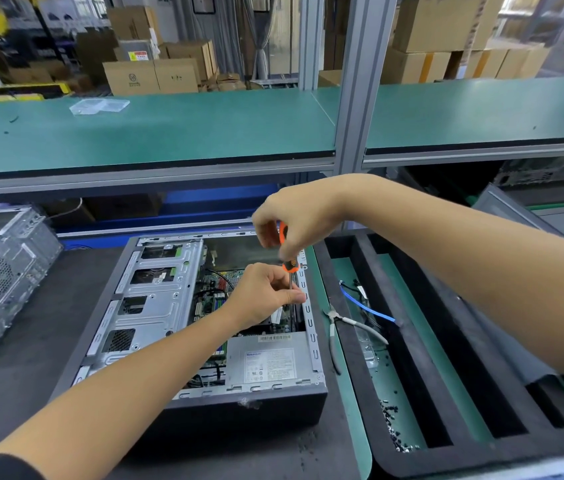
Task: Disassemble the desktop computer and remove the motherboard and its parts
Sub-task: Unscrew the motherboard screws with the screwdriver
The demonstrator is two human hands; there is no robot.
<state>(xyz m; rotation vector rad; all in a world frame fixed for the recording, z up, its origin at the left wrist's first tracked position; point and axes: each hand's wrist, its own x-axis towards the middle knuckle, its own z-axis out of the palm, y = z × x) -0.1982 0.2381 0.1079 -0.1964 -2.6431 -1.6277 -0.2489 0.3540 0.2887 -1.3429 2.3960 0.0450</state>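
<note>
second computer case (0,282) laid at far left on dark mat. open desktop computer (201,327) laid flat at centre, drive cage (149,299) at its left, motherboard (214,296) seen inside, power supply (268,362) at near corner. screwdriver shaft pinched by left hand (266,296) over motherboard. orange screwdriver (287,254) handle gripped from above by right hand (294,220). pliers (334,327) and blue cable (367,306) laid in tray (412,459) at right.

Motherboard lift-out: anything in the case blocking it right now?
Yes. The drive cage covers the motherboard's left part, the power supply sits over its near edge, and black cables cross it. The right hand and left hand hold a screwdriver above it.
</note>
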